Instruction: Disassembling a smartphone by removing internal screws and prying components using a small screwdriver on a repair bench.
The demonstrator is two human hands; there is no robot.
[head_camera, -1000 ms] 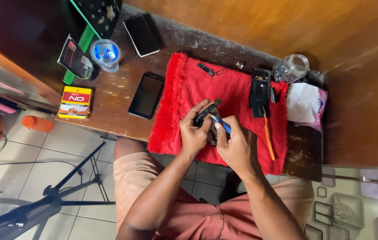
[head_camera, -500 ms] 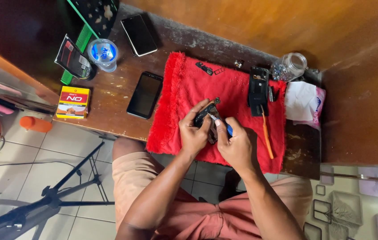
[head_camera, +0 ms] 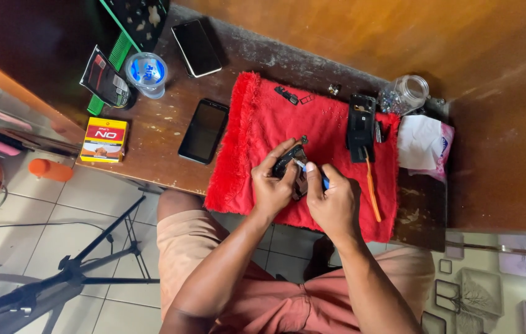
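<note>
Over a red fringed cloth (head_camera: 331,130) on a brown wooden table, my left hand (head_camera: 273,184) grips a small black phone part (head_camera: 288,159). My right hand (head_camera: 331,201) holds a blue-handled screwdriver (head_camera: 312,173) whose metal tip touches that part. Both hands are close together at the cloth's near middle. Further back on the cloth lie a black opened phone body (head_camera: 361,127), an orange-handled tool (head_camera: 371,185) and small black pieces (head_camera: 288,94).
A black phone (head_camera: 203,130) lies left of the cloth, another phone (head_camera: 196,47) behind it. A plastic cup (head_camera: 146,73), a yellow box (head_camera: 105,140), a green comb (head_camera: 114,62), a glass jar (head_camera: 404,94) and white tissue (head_camera: 421,143) stand around. A tripod (head_camera: 71,272) is on the tiled floor.
The hands stay together on the black part; they shift only slightly, with the screwdriver tip still at it.
</note>
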